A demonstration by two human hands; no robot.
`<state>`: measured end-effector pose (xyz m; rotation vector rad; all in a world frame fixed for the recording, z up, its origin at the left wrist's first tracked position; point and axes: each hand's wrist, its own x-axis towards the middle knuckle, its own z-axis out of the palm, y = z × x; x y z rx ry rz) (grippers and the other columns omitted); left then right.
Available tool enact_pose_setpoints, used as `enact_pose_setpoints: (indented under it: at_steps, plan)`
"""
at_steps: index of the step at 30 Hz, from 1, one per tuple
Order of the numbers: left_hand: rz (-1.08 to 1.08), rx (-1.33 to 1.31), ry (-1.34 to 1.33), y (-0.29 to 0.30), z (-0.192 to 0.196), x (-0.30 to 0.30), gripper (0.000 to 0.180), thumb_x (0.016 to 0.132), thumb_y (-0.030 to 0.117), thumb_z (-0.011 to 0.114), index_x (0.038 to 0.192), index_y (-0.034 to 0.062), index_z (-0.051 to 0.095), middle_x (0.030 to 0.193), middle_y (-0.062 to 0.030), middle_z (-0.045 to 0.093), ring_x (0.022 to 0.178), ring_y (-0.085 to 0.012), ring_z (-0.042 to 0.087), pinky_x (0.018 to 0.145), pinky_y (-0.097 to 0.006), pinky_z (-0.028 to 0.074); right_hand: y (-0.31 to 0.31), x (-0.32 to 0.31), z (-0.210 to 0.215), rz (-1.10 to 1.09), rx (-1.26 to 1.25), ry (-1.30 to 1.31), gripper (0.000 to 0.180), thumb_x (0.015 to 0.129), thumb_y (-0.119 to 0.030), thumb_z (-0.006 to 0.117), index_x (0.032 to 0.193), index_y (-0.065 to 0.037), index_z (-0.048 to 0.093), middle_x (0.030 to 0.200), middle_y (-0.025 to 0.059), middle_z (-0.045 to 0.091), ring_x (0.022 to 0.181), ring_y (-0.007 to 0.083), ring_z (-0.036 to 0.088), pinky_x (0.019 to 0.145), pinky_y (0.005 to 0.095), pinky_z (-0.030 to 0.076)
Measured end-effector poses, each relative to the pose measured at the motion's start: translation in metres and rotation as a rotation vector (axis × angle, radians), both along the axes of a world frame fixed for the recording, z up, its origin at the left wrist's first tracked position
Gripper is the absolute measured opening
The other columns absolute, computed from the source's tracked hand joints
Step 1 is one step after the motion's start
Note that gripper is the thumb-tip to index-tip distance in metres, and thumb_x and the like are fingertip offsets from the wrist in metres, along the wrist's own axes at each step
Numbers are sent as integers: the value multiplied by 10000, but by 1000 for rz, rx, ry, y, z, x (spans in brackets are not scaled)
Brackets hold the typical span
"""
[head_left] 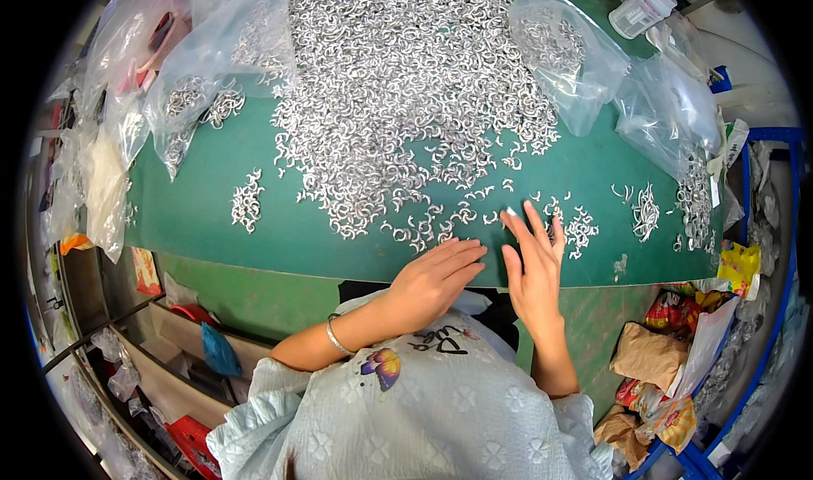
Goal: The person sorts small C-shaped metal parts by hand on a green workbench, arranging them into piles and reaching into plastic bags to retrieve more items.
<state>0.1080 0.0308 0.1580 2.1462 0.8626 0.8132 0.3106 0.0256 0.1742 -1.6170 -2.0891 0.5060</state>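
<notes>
Metal pieces: small, silver and curved, heaped from the far edge of the green table down its middle and thinning to loose ones toward the near edge.

Small pile: a little cluster just right of my right hand, toward the table's near edge. I judge it best kept apart from the main heap, with bare green between, so the two do not mix.

Loose pieces: singles and small clumps at the heap's near end. A light fingertip should suit them; hard pressure could skid them or hook one into another. A few at a time would be easier to see.

Table's near edge: close under both my hands, so I would steer pieces sideways or away from me, lest some drop off.

Left hand: palm down, fingers close together and nearly straight, pointing right. Whether anything lies beneath them, I cannot tell.

Right hand: pointing toward the far edge, fingers and thumb spread apart, no grip to be seen. One fingertip shows bright white; I cannot tell what makes it so.

Bracelet: silver, around my left wrist, the forearm slanting inward.
</notes>
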Motion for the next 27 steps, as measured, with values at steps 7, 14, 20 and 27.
enact_pose_setpoints:
  at_steps: [7, 14, 20, 27]
  plan:
    - [125, 4, 13, 5, 7, -4, 320, 777, -58, 668, 1092, 2, 666, 1247, -145, 636, 1206, -310, 589, 1058, -492, 422, -1, -4, 6, 20, -4, 95, 422, 945, -119, 570, 1342, 6, 506, 1248, 107, 662, 1372, 329, 437, 1142, 571, 194]
    - [129, 10, -4, 2, 4, -2, 301, 774, -63, 671, 1068, 2, 673, 1205, -130, 657, 1175, -301, 607, 1061, -490, 418, -9, 2, 8, 47, 4, 106, 385, 937, -120, 584, 1295, 12, 539, 1227, 89, 677, 1351, 322, 465, 1132, 594, 200]
    - [134, 31, 33, 4, 6, -2, 293, 777, -45, 678, 1066, 4, 671, 1204, -123, 656, 1157, -291, 612, 1022, -469, 434, -17, 5, 7, 11, 51, 165, 363, 931, -122, 595, 1267, 13, 566, 1232, 112, 671, 1338, 316, 483, 1130, 591, 202]
    - [85, 79, 64, -2, 1, -2, 328, 748, -9, 684, 1074, -12, 654, 1225, -143, 632, 1154, -282, 590, 966, -448, 418, -21, 4, 3, -6, 70, 153, 375, 938, -161, 599, 1265, 19, 561, 1204, 88, 683, 1347, 346, 466, 1125, 583, 201]
